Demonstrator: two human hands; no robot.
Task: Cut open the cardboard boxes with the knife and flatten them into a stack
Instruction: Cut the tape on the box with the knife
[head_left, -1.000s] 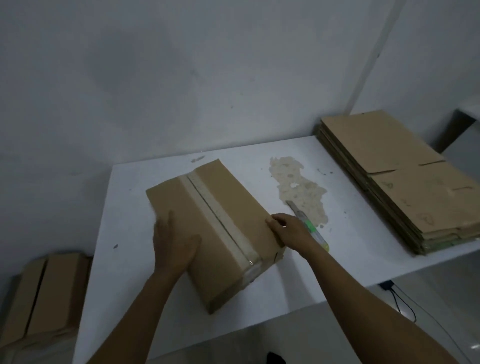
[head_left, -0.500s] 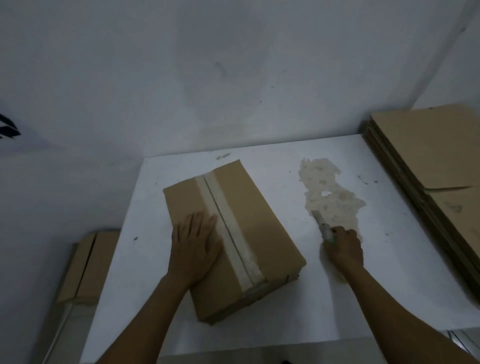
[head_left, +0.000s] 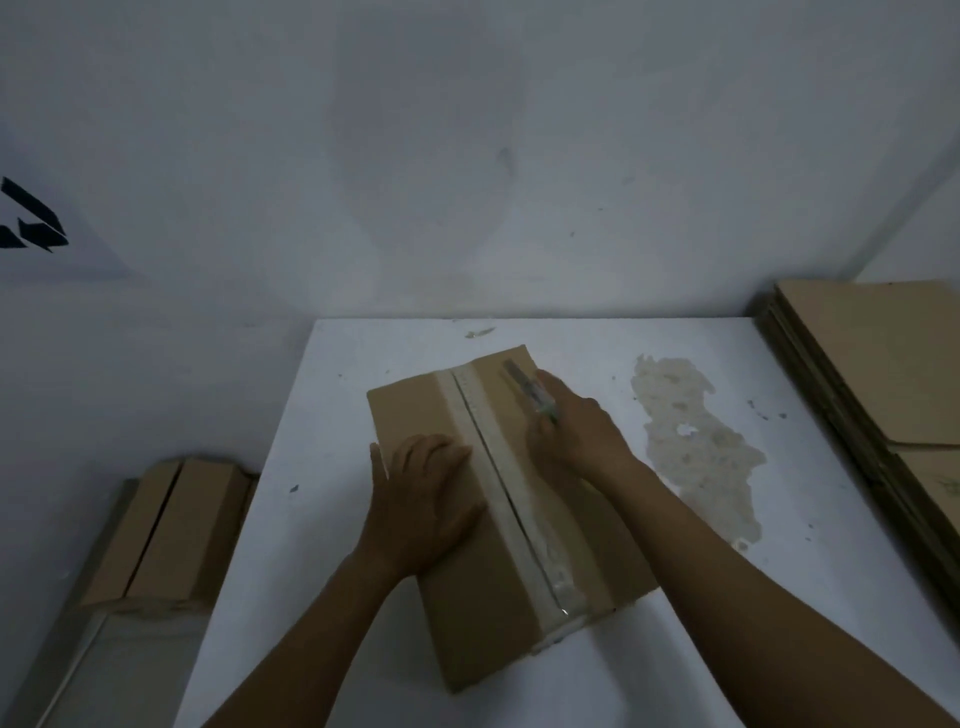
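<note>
Right hand (head_left: 576, 431): fingers curled round the handle of a slim utility knife with a greenish handle and grey blade (head_left: 527, 389). The blade points away from the person, over the far end of the box top, just right of the tape seam. Whether the tip touches the cardboard cannot be told.

Left hand (head_left: 421, 499): palm down, fingers straight, pressing flat on the left half of the box top, holding nothing.

Closed brown rectangular cardboard box (head_left: 483, 623): lies on the table, turned at an angle to its edge. A pale strip of tape (head_left: 501, 478) runs lengthwise along the centre seam and is unbroken as far as can be seen.

White table (head_left: 291, 519): set against a grey wall, with a beige patch of worn surface (head_left: 696, 452) right of the box.

Stack of flattened brown cardboard sheets (head_left: 872, 374): on the right end of the table, well apart from the box.

Further brown cardboard box (head_left: 166, 530): lower down, left of the table.
</note>
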